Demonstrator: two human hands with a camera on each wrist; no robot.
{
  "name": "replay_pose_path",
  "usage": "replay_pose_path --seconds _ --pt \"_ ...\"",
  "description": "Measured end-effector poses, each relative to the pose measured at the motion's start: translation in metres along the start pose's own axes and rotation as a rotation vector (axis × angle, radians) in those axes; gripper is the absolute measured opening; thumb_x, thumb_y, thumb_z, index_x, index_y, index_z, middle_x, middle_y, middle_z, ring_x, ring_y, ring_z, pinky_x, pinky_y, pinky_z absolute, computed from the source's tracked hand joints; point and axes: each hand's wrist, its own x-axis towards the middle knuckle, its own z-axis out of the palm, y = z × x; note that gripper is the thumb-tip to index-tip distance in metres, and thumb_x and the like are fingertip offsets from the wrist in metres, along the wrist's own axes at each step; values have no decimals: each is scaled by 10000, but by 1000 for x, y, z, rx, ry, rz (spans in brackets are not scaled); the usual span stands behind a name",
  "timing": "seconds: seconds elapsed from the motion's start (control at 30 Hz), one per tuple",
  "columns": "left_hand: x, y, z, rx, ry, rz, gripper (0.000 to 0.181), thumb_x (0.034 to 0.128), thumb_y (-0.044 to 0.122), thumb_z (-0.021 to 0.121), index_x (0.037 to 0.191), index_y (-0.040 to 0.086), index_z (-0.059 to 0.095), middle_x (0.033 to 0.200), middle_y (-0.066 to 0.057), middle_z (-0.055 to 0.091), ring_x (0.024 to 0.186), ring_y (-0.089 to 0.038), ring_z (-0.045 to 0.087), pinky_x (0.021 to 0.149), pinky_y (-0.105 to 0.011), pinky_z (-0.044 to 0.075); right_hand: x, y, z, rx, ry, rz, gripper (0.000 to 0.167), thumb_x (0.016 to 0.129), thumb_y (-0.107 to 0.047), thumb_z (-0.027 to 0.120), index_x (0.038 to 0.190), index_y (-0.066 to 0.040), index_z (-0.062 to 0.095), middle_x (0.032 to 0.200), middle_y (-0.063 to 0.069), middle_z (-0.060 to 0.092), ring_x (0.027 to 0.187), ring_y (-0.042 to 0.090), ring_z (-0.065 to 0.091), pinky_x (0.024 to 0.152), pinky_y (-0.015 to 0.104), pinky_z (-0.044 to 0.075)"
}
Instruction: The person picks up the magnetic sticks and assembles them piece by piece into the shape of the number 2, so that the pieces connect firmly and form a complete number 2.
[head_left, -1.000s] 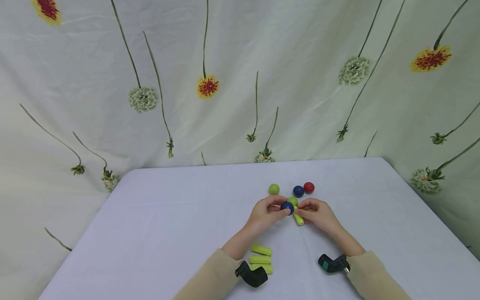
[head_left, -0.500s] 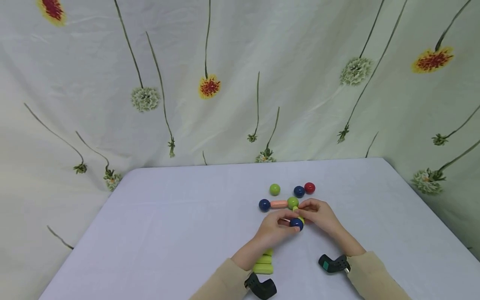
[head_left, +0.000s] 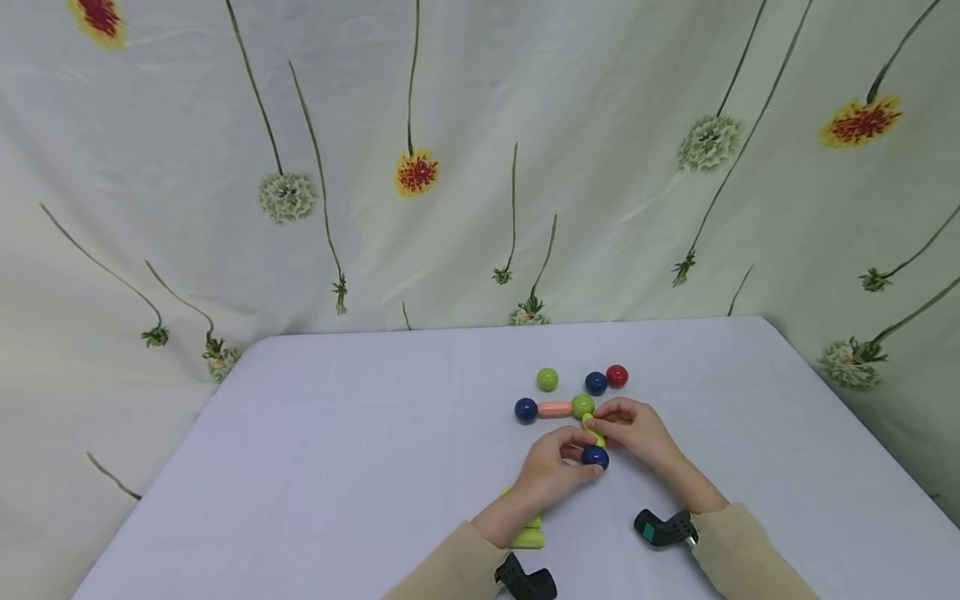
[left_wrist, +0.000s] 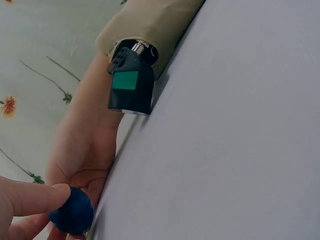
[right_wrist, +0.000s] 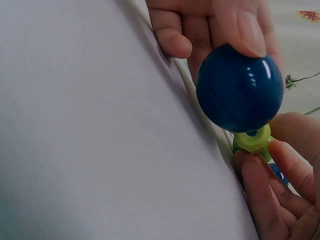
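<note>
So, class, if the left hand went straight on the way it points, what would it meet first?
Beyond the blue ball it pinches, the left hand would likely meet the yellow stick first, held by the right hand; whether ball and stick touch is unclear.

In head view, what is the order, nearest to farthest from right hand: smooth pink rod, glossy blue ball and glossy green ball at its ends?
1. Green ball, left of right hand
2. Pink rod, further left
3. Blue ball, rod's left end
</note>
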Motion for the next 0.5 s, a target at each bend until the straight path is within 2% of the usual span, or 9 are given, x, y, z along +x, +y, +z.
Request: replay_pose_path --seconds 0.27,0.5 --pt "-2 -1 4 54 22 15 257 760 145 788 978 141 651 854 87 597 807 -81 569 723 -223 468 1 1 0 8 -5 -7 274 832 -196 720 976 18 628 866 76 673 714 143 603 625 257 525" --pt "-1 -4 6 58 28 21 269 748 154 800 974 145 653 859 86 588 802 -80 560 710 -219 465 0 0 0 -8 -8 -10 279 831 -205 722 981 11 630 897 84 672 725 151 601 625 259 521"
